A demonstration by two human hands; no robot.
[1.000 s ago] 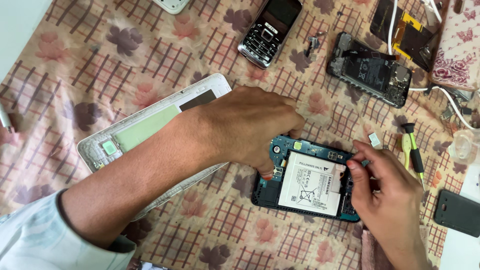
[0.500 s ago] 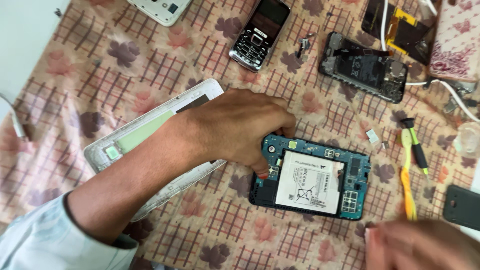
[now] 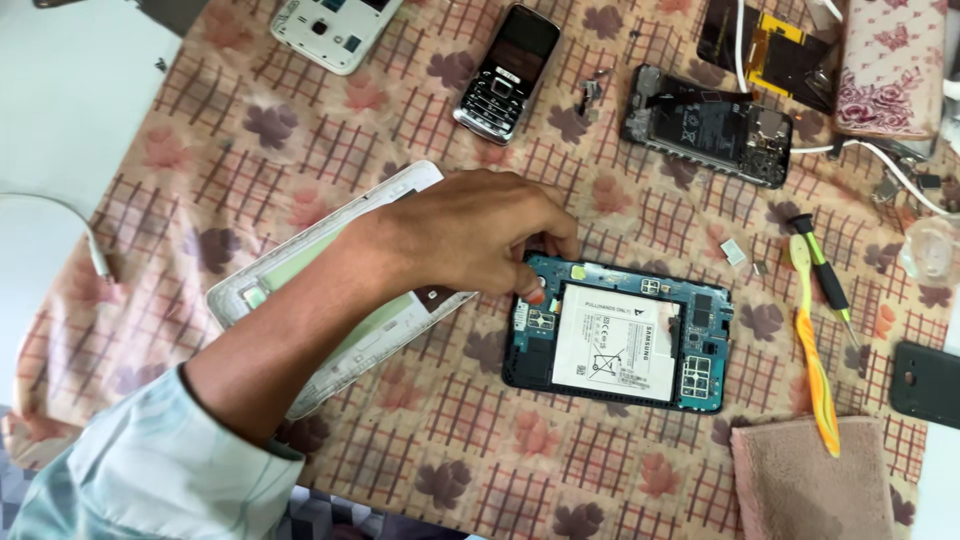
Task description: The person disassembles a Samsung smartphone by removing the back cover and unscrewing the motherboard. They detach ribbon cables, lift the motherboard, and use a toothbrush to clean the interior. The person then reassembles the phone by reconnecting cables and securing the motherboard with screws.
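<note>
Fingers (image 3: 535,285) of left hand (image 3: 470,235) touch opened tablet (image 3: 615,335).

L hand (image 3: 470,235) reaches in from lower left, palm down, fingers curled, thumb tip pressed downward. Forearm bare, pale sleeve at elbow. R hand out of view.

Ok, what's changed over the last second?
The right hand let go of the opened phone's right edge and withdrew out of view. The left hand stayed with its fingers on the phone's upper-left corner, and the phone, back cover and screwdriver lie as before.
</note>
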